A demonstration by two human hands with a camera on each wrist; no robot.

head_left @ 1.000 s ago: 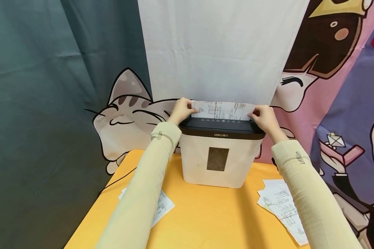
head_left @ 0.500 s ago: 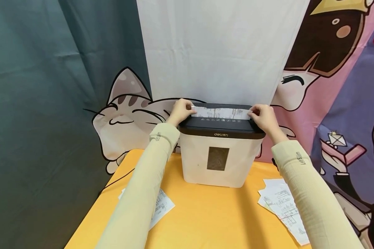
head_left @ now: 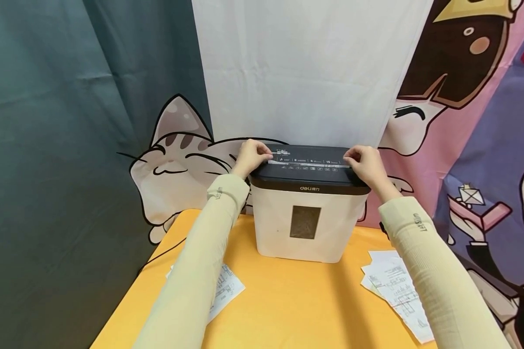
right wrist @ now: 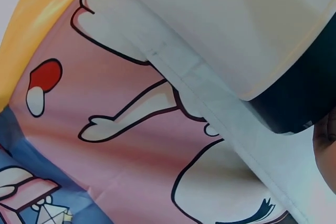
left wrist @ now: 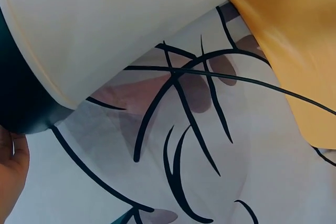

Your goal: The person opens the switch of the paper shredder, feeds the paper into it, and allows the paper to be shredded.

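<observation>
Paper (head_left: 307, 164) a thin strip atop white shredder (head_left: 272, 223), left hand (head_left: 251, 156) and right hand (head_left: 367, 165) at its ends, fingers bent, cannot tell whether pinching, yellow surface (head_left: 284, 310), right sheets (head_left: 393, 283), left sheets (head_left: 228, 291) partly blocked by left sleeve (head_left: 201, 271), black cord (head_left: 163, 253), printed cloth (head_left: 314, 63) behind

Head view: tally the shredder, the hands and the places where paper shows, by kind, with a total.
Shredder: 1
Hands: 2 (left hand, right hand)
Paper strip at the shredder's slot: 1
Paper groups on the table: 2 (left group, right group; sheets uncountable)
Total: 6
</observation>
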